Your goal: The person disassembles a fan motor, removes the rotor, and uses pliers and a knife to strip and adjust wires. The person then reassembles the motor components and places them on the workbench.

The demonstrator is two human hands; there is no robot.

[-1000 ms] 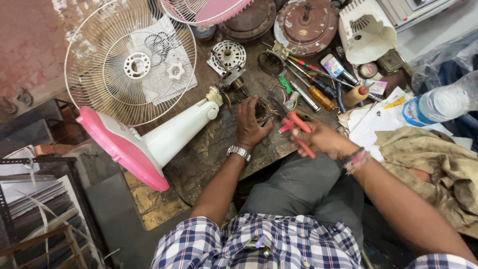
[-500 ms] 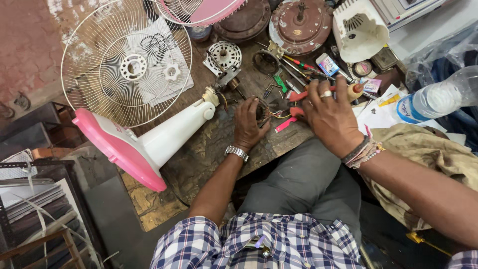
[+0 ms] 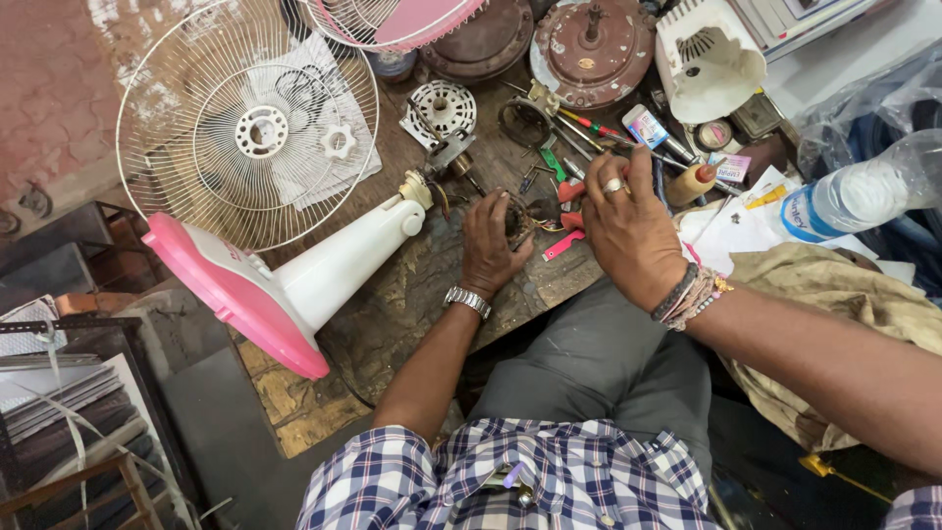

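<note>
My left hand [image 3: 491, 245], with a metal watch on the wrist, grips a small dark motor winding [image 3: 522, 222] with loose wires on the worn wooden bench [image 3: 392, 314]. My right hand [image 3: 628, 231], wearing a ring and thread bracelets, lies palm down with its fingers spread over red-handled pliers [image 3: 563, 245]. Its fingertips reach into a row of screwdrivers [image 3: 589, 128]. The pliers' handles stick out from under the palm.
A white fan neck with a pink base [image 3: 294, 285] lies on its side at left, with a wire fan grille [image 3: 245, 128] behind it. Rusty motor housings [image 3: 589, 49], a white plastic cover [image 3: 706, 59], a water bottle [image 3: 854, 196] and a tan cloth [image 3: 844, 294] crowd the right.
My right hand, which held the red-handled pliers raised near the winding, has moved forward and down flat onto the bench among the tools. My left hand has stayed on the winding.
</note>
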